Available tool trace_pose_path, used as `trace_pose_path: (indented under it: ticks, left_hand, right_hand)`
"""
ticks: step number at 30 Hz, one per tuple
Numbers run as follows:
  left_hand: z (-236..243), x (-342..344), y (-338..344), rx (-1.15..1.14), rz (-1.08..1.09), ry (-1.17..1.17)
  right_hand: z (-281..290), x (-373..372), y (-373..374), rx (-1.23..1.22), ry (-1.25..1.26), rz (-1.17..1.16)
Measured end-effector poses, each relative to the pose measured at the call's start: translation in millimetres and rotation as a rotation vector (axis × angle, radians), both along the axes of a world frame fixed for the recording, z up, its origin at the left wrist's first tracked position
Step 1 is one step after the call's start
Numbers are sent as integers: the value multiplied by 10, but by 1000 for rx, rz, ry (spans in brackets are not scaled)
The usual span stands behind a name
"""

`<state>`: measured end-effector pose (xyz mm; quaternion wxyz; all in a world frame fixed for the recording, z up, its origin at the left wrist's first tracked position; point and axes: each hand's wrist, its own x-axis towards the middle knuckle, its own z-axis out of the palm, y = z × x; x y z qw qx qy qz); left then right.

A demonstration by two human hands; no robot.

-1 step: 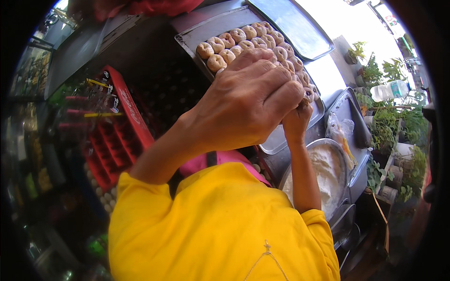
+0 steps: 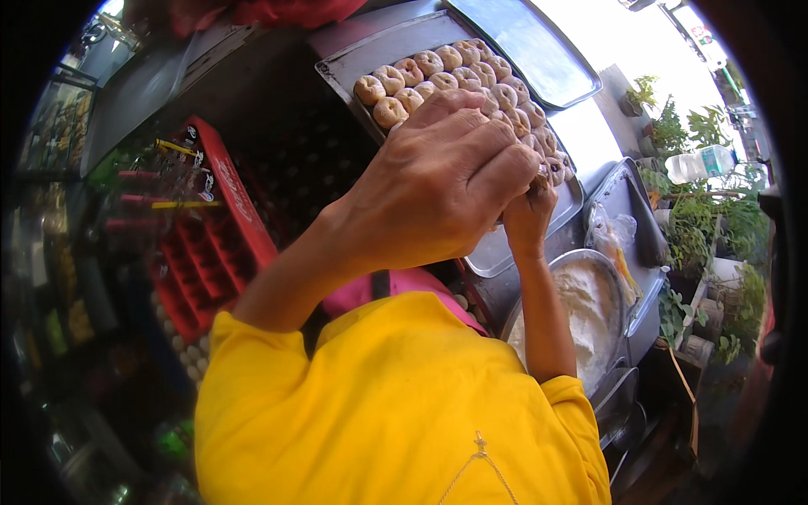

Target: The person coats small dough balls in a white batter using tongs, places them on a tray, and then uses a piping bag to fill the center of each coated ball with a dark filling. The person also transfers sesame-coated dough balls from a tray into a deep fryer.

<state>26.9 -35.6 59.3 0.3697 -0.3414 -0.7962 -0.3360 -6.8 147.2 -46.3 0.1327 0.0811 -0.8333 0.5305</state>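
Observation:
My left hand [image 2: 446,177] is raised in the middle of the view, back toward me, with its fingers curled closed. Right beside it my right hand [image 2: 532,219] is closed too, its fingers meeting those of the left. A small dark brown bit shows between them, but what they hold is mostly hidden. Beyond the hands lies a metal tray [image 2: 347,69] with rows of round, pale buns [image 2: 427,62], each dimpled in the middle and dusted white. My left hand hides part of these rows.
A metal bowl of white flour [image 2: 581,311] stands by my right forearm, near a plastic bag [image 2: 614,231]. Another metal tray [image 2: 526,50] lies at the far right. On the left are a red bottle crate [image 2: 231,202] and egg trays. Potted plants [image 2: 707,227] line the right.
My right hand and the fingers of my left have shifted very slightly, a little more of the buns showing beside them. All else looks the same.

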Motion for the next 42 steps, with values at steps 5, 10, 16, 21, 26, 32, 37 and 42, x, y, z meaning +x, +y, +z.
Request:
trace_pose_path:
  ticks: [5, 10, 16, 21, 26, 32, 37, 42]
  left_hand:
    - [-113, 6, -13, -34, 40, -19]
    - [-107, 39, 6, -31, 47, 4]
    - [-94, -18, 70, 9, 50, 104]
    - [-39, -14, 65, -16, 54, 115]
    - [83, 19, -48, -6, 59, 109]
    - [67, 56, -118, -37, 85, 72]
    - [-43, 82, -96, -64, 98, 9]
    - [-60, 62, -45, -56, 98, 103]
  right_hand:
    - [-208, -82, -75, 88, 101, 91]
    - [-104, -96, -35, 98, 117, 75]
    - [38, -79, -16, 74, 106, 53]
    - [116, -64, -23, 13, 96, 17]
    - [194, -66, -115, -123, 131, -5]
    - [-2, -110, -283, -33, 228, 31]
    - [-203, -121, -358, -10, 228, 68]
    - [-180, -102, -320, 35, 236, 59]
